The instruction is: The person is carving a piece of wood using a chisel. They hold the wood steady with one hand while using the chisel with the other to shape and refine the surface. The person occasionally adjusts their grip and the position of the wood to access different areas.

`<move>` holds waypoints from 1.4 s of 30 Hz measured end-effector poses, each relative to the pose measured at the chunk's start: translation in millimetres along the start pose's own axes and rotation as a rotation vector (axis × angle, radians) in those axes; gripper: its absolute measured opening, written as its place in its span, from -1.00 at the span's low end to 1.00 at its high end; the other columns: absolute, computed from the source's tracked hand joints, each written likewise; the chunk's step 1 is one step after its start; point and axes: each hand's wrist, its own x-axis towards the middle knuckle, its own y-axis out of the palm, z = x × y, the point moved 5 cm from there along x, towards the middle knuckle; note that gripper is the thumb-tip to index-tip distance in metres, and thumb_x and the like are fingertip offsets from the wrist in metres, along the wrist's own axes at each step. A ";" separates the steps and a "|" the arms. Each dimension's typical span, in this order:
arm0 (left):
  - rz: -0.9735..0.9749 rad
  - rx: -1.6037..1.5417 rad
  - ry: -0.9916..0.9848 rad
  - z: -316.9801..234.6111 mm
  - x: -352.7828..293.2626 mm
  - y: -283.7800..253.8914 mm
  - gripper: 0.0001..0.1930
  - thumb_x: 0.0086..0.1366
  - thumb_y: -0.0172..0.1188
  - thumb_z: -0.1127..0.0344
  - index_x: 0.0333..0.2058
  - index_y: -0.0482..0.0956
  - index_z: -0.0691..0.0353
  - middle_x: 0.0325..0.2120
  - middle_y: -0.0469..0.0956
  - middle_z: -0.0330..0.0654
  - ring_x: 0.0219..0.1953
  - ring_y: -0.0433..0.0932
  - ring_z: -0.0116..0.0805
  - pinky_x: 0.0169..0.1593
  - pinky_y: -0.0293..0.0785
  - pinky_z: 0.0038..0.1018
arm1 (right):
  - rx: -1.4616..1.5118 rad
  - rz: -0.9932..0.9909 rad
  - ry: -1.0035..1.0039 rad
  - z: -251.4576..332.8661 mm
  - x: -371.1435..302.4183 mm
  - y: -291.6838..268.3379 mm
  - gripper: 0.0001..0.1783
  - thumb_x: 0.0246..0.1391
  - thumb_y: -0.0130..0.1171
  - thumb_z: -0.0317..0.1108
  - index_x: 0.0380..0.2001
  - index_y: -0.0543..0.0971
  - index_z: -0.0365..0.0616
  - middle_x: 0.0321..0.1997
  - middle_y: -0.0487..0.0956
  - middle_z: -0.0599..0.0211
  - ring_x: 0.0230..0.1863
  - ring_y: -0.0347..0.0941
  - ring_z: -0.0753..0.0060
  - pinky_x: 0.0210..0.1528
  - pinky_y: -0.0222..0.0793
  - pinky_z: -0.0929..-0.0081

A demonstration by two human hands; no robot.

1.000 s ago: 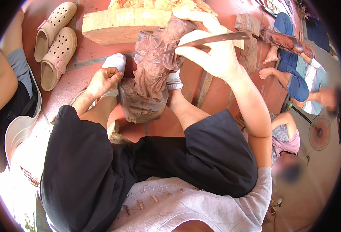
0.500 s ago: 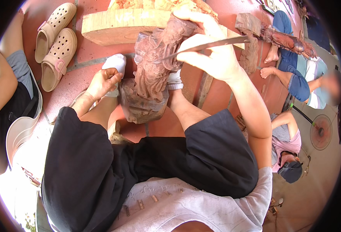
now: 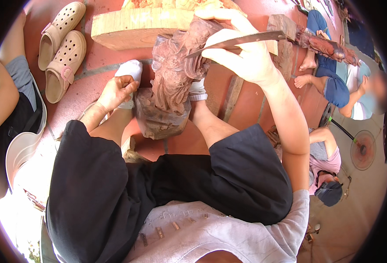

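I see my right hand closed tight on a thin knife; my left hand is curled shut, holding nothing I can see; the wood carving stands between my feet, just right of it; it looks heavy and hard; I would hold its thick base.

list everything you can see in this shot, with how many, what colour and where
wood carving: 1, reddish brown, centre, between the feet
carving blade: 1, metal, in right hand, tip on the carving
wood slab: 1, pale, top
clogs: 2, beige, top left
floor fan: 1, red, right
white socks: 2, beside the carving
other people: several, right side and left edge
left hand: fist beside the carving's base
right hand: gripping the blade
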 end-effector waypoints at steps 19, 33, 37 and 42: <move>0.007 0.038 -0.043 -7.4 -1.1 -3.0 -0.68 0.38 0.16 0.14 -0.38 0.55 0.32 -0.53 0.56 -0.22 -0.53 0.50 -0.46 -0.37 0.49 -0.43 | -0.053 -0.046 -0.117 -6.6 -1.1 -3.8 -0.78 0.02 0.37 -0.46 -0.22 0.66 -0.17 -0.04 0.62 0.23 -0.11 0.55 0.43 -0.07 0.48 0.46; 0.002 0.033 -0.008 5.8 2.0 -3.0 -0.66 0.39 0.14 0.09 -0.39 0.54 0.30 -0.52 0.54 -0.26 -0.54 0.48 -0.49 -0.40 0.46 -0.48 | 0.036 -0.023 0.020 4.6 -7.9 5.8 -0.69 0.01 0.38 -0.43 -0.13 0.62 -0.21 -0.22 0.67 0.39 -0.31 0.57 0.50 -0.25 0.47 0.54; 0.018 0.003 0.023 1.2 1.3 -2.7 -0.65 0.40 0.13 0.08 -0.38 0.55 0.30 -0.50 0.55 -0.26 -0.53 0.49 -0.48 -0.41 0.46 -0.48 | -0.079 -0.075 0.033 13.2 0.2 1.1 -0.82 -0.01 0.38 -0.45 -0.29 0.67 -0.20 -0.24 0.68 0.34 -0.34 0.59 0.44 -0.27 0.48 0.52; 0.006 0.022 0.010 1.2 -1.2 -3.6 -0.65 0.40 0.12 0.08 -0.39 0.53 0.29 -0.51 0.53 -0.27 -0.54 0.47 -0.49 -0.41 0.46 -0.47 | -0.017 -0.028 0.209 20.2 0.9 5.9 -0.90 -0.07 0.40 -0.44 -0.46 0.68 -0.21 -0.28 0.70 0.27 -0.25 0.62 0.29 -0.19 0.50 0.40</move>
